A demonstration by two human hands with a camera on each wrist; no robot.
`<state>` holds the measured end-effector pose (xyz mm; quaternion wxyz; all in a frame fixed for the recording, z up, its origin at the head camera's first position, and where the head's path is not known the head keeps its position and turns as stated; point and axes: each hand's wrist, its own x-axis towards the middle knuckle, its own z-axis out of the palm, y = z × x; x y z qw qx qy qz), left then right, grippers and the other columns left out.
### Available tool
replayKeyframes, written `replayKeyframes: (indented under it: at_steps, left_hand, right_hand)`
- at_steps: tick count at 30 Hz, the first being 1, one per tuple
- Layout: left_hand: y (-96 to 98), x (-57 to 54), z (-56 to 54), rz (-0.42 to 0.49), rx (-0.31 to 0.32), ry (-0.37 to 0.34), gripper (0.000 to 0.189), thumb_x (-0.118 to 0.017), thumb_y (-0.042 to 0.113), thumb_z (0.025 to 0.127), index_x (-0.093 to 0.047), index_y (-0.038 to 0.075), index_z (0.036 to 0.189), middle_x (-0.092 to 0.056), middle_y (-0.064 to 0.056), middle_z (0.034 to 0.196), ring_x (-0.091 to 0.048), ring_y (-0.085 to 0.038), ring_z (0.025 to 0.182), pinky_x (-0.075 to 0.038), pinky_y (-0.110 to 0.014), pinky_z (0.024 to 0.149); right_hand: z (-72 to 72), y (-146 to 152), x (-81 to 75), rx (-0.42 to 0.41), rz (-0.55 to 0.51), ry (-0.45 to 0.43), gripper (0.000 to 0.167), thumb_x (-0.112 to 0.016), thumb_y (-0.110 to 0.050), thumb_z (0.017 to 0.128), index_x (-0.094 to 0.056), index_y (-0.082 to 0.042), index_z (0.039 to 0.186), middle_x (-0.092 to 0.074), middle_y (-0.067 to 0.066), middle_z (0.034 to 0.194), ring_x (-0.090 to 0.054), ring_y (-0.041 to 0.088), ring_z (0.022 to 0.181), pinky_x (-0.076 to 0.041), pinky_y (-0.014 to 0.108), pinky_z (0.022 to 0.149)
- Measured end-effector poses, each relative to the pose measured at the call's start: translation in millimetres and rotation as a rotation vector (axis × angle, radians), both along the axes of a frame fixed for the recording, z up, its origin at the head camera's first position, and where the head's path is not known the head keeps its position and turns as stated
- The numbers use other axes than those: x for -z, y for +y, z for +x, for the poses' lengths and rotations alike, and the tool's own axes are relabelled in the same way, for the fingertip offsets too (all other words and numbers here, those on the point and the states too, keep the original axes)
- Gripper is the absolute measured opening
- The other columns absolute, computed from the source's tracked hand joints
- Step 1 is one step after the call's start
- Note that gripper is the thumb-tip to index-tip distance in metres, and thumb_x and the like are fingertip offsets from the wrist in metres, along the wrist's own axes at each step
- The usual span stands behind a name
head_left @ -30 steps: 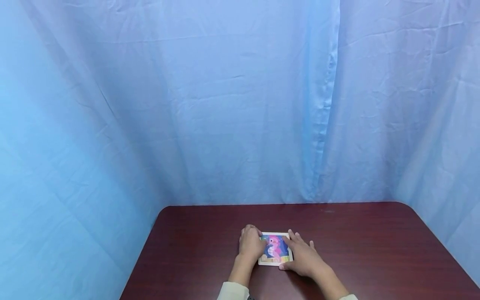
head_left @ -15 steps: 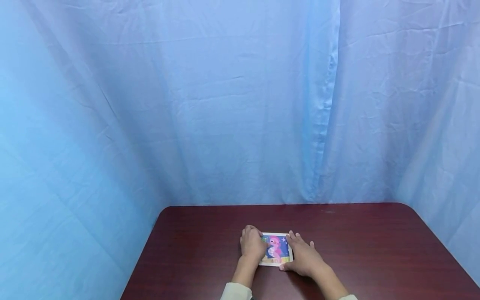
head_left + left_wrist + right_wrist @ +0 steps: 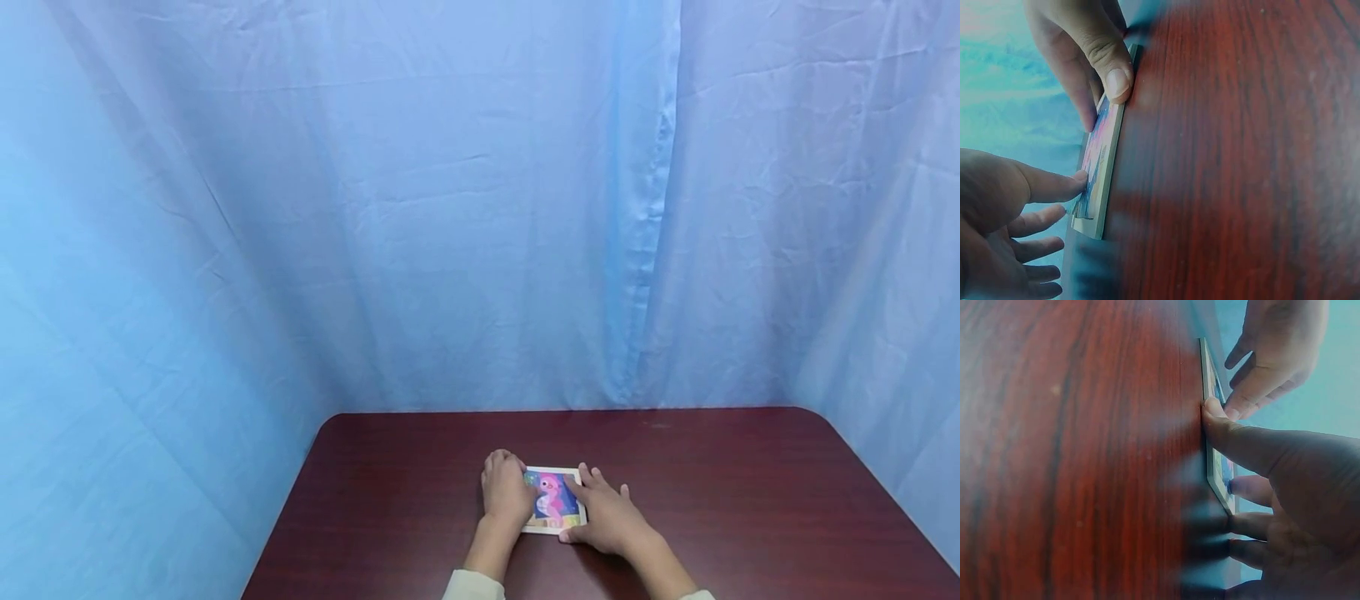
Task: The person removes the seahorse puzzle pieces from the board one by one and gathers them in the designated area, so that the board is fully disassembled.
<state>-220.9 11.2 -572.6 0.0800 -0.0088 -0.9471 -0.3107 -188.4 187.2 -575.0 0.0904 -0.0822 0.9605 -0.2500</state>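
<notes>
A flat, square jigsaw puzzle (image 3: 551,500) with a pale frame and a pink seahorse on blue lies on the table. My left hand (image 3: 506,492) holds its left side, the thumb on the picture and the fingers bent by the left edge. In the left wrist view, that thumb (image 3: 1072,184) presses the face near a dark gap in the frame's corner. My right hand (image 3: 611,512) spans the right side, thumb against the near edge and index finger on the picture. The right wrist view shows the right thumb (image 3: 1216,412) on the frame's edge; the other fingers spread towards the far side.
The dark red wooden table (image 3: 405,500) has rounded far corners. Pale blue curtains (image 3: 480,250) hang behind it and at both sides. Light sleeves (image 3: 474,586) cover the forearms at the lower edge of the head view.
My left hand has shifted slightly to the right over the puzzle. My right index finger drew back towards the frame, then came onto the picture again. The puzzle has barely moved.
</notes>
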Motion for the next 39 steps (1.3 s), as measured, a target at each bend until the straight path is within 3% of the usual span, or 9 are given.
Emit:
replayKeyframes:
  at_steps: [6,9,13,16,24,33,39]
  left_hand:
    - [-2.0,0.7,2.6,0.054,0.009,-0.007,0.024,-0.089,0.011,0.082,-0.067,0.006,0.09,-0.065,-0.013,0.117,-0.058,-0.034,0.117,-0.047,-0.054,0.103]
    - [-4.6,1.2,1.8,0.049,-0.004,0.018,0.023,-0.089,0.011,0.081,-0.069,0.007,0.09,-0.066,-0.012,0.111,-0.057,-0.031,0.109,-0.048,-0.052,0.099]
    - [-7.8,1.5,1.3,0.056,-0.024,-0.004,0.023,-0.09,0.014,0.082,-0.07,0.009,0.092,-0.066,-0.009,0.104,-0.053,-0.027,0.102,-0.048,-0.049,0.094]
    - [-9.2,1.4,1.6,0.055,-0.026,-0.032,0.024,-0.091,0.017,0.082,-0.072,0.009,0.095,-0.066,-0.009,0.107,-0.052,-0.026,0.103,-0.048,-0.049,0.095]
    - [-10.8,1.5,2.4,0.032,0.006,-0.016,0.029,-0.09,0.018,0.082,-0.082,0.007,0.107,-0.07,-0.01,0.113,-0.055,-0.028,0.108,-0.049,-0.052,0.099]
    - [-13.3,2.2,2.9,0.007,0.038,0.045,0.027,-0.091,0.018,0.082,-0.08,0.009,0.105,-0.067,-0.012,0.123,-0.057,-0.034,0.126,-0.046,-0.058,0.109]
    - [-14.6,4.0,2.3,-0.009,0.035,0.074,0.026,-0.092,0.017,0.08,-0.08,0.01,0.102,-0.067,-0.013,0.125,-0.057,-0.035,0.128,-0.044,-0.058,0.111]
  right_hand:
    - [-1.4,0,-0.1,0.0,0.01,-0.023,0.096,-0.092,-0.045,0.075,-0.053,-0.006,0.154,-0.034,0.029,0.168,-0.03,0.052,0.157,-0.019,0.083,0.117]
    - [-1.8,0,-0.4,-0.002,0.015,-0.024,0.096,-0.092,-0.044,0.075,-0.053,-0.006,0.154,-0.034,0.029,0.168,-0.03,0.052,0.157,-0.02,0.083,0.117]
    - [-0.6,-1,-1.4,-0.005,0.009,-0.017,0.095,-0.093,-0.043,0.075,-0.054,-0.006,0.153,-0.035,0.029,0.168,-0.031,0.052,0.157,-0.019,0.083,0.117]
    - [0.3,-1,-2.1,-0.004,0.0,-0.015,0.094,-0.093,-0.042,0.075,-0.055,-0.006,0.153,-0.035,0.029,0.168,-0.03,0.052,0.157,-0.019,0.084,0.117]
    - [-0.5,0,-1.6,0.004,-0.006,-0.021,0.094,-0.093,-0.043,0.075,-0.055,-0.007,0.153,-0.033,0.029,0.169,-0.029,0.052,0.158,-0.018,0.083,0.117]
    - [1.3,1,-1.2,0.004,-0.008,-0.002,0.093,-0.094,-0.041,0.074,-0.056,-0.006,0.152,-0.035,0.029,0.168,-0.03,0.052,0.157,-0.018,0.084,0.116]
    - [2.3,0,-0.9,-0.002,0.004,0.0,0.093,-0.092,-0.044,0.076,-0.055,-0.007,0.153,-0.034,0.028,0.169,-0.029,0.052,0.158,-0.018,0.084,0.117]
